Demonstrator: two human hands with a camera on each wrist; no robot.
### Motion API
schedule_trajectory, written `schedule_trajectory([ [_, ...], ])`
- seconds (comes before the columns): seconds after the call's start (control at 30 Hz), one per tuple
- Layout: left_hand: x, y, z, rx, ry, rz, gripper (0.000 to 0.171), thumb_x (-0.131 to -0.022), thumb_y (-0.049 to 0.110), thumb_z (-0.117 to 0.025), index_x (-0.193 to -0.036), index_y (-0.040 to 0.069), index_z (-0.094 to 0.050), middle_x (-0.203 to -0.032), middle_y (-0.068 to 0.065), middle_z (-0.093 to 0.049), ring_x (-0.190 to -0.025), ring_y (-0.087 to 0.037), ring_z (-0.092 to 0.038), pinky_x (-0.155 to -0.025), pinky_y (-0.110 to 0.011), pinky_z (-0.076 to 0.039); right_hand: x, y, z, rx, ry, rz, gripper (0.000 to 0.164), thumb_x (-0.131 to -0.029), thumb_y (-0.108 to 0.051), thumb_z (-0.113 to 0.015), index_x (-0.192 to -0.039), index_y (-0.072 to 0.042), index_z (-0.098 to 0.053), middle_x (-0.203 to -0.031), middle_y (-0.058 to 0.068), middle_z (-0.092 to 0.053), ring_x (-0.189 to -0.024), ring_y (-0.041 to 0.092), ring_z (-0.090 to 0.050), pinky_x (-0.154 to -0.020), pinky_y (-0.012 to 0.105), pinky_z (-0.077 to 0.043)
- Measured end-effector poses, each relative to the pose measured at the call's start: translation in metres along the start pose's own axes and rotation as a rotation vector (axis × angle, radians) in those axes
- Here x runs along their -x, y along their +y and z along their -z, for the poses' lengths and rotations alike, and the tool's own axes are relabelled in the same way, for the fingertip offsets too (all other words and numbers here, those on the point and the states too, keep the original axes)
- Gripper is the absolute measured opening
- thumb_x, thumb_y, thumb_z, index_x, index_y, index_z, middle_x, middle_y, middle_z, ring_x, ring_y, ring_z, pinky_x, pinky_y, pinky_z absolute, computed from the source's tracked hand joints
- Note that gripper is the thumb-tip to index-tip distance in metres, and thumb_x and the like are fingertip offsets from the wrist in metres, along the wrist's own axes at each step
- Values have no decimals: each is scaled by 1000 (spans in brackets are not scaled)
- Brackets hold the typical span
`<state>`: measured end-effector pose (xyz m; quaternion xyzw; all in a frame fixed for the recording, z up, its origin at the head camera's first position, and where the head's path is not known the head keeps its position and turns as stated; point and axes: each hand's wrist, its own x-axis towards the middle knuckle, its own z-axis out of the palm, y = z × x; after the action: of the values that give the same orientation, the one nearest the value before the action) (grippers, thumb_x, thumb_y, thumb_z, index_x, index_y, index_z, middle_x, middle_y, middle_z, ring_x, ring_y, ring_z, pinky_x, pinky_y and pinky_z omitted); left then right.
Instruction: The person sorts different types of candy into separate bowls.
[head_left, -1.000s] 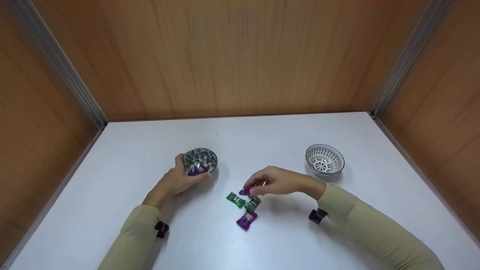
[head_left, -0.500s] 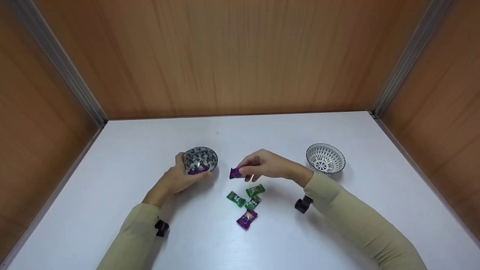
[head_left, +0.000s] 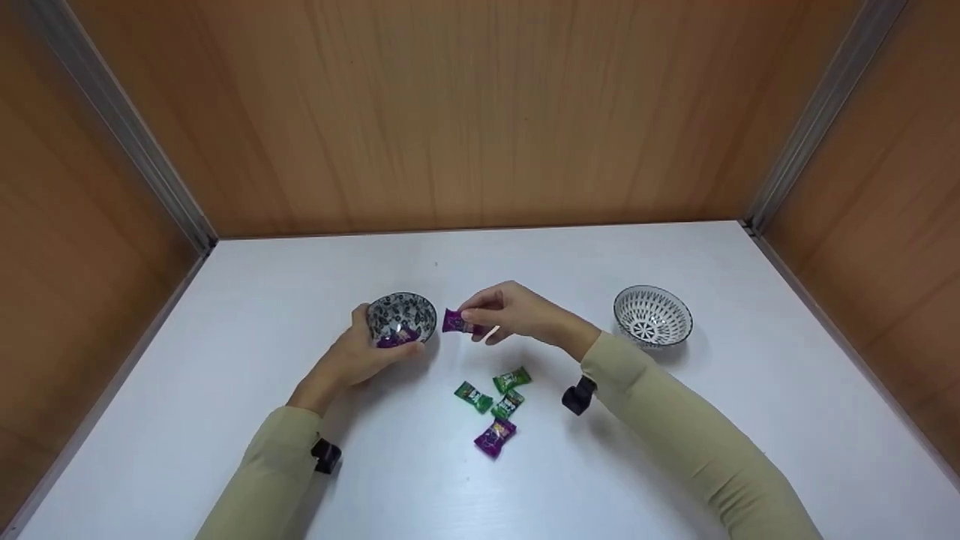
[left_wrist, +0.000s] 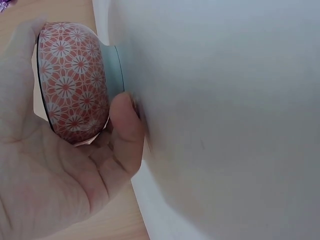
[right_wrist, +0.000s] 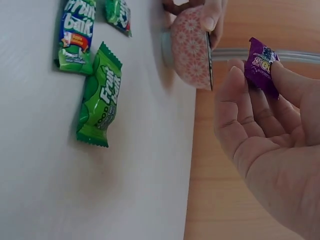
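Observation:
My left hand (head_left: pixel 360 358) grips a small bowl (head_left: pixel 401 306) at the left of the table, thumb along its near rim. Dark flowers pattern the bowl inside; the left wrist view shows red and white flowers outside. Purple-wrapped candy (head_left: pixel 397 337) lies in it. Just right of the bowl, my right hand (head_left: pixel 517 309) pinches a purple candy (right_wrist: pixel 262 67) between thumb and fingers, above the table. On the table below lie green candies (right_wrist: pixel 101 97) and one purple candy (head_left: pixel 495 438).
A second bowl (head_left: pixel 652 316), white with dark dashes inside, stands at the right of the white table (head_left: pixel 570 480). Wooden panels (head_left: pixel 480 120) close off the back and both sides.
My right hand has lifted the purple candy from the group of candies and carried it left and away from me toward the held bowl. The left hand has stayed on its bowl.

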<state>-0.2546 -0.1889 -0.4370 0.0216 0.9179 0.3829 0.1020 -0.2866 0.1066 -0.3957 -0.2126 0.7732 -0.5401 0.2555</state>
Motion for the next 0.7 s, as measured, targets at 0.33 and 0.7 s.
schedule_trajectory([
  [0.33, -2, 1, -1, 46, 95, -67, 123, -70, 61, -86, -152, -6, -23, -144, -28, -40, -133, -42, -44, -111, -56, -39, -16, -2, -9, -74, 20, -12, 28, -101, -26, -66, -123, -11, -72, -115, 23, -69, -93, 23, -71, -83, 37, -60],
  [0.7, 4, 2, 4, 21, 35, 22, 136, -70, 71, -81, -157, -3, -7, -151, -32, -35, -135, -42, -42, -108, -56, -42, -31, -6, -26, -100, 30, -2, 29, -101, -23, -66, -125, -9, -71, -116, 22, -69, -90, 19, -70, -82, 35, -61],
])
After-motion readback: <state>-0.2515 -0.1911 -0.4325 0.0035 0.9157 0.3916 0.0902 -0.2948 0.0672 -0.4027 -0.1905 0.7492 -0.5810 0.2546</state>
